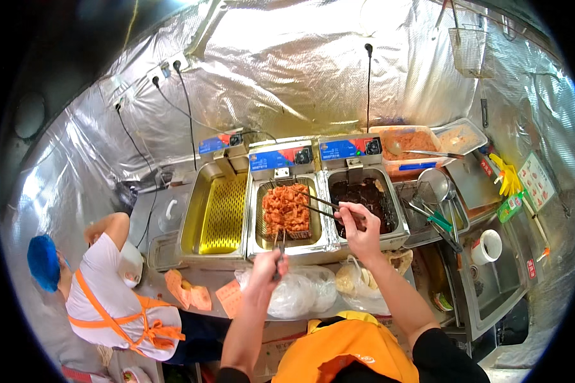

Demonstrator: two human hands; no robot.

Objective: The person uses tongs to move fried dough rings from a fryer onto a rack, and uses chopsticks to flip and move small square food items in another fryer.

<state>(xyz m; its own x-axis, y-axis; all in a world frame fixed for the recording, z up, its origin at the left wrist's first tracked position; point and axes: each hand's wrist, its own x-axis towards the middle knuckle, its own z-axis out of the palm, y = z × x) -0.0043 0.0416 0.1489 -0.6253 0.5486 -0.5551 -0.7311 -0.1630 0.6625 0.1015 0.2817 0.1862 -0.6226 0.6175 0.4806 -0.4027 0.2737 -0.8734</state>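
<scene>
My left hand (267,268) grips the dark handle of a wire fryer basket (301,234). The basket sits over the middle fryer tank (322,203), heaped with orange-brown fried pieces (285,205), perhaps chicken. In my right hand (362,230) is a pair of long dark chopsticks (322,207), their two shafts spread apart. Their tips reach the right side of the heap. Just beyond my right hand, the right fryer tank (364,191) holds very dark oil. How deep the basket sits in the middle tank cannot be made out.
The left fryer tank (223,215) holds yellow oil over a perforated plate. Behind the right fryer stands a tub of reddish marinated food (409,143). Ladles and strainers (433,186) lie right, beside a sink (496,287). Plastic bags (297,292) line the front. A co-worker (120,297) stands left.
</scene>
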